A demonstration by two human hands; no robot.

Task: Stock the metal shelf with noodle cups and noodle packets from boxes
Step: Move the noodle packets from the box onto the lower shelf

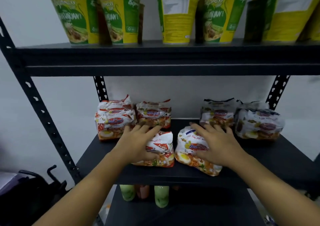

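Now, your left hand (138, 140): fingers (153, 130) spread flat over the red packet (162, 149), front middle of the shelf (268, 156).
Your right hand (216, 144): fingers (198, 128) spread on the blue-topped packet (187, 149), just beside the red one.
Hidden: your palms cover both packets' middles; bottles (161, 198) below cut off by the shelf edge.

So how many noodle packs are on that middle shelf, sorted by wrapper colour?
Red packs: 3
Blue pack: 1
Dark packs: 2
Total: 6
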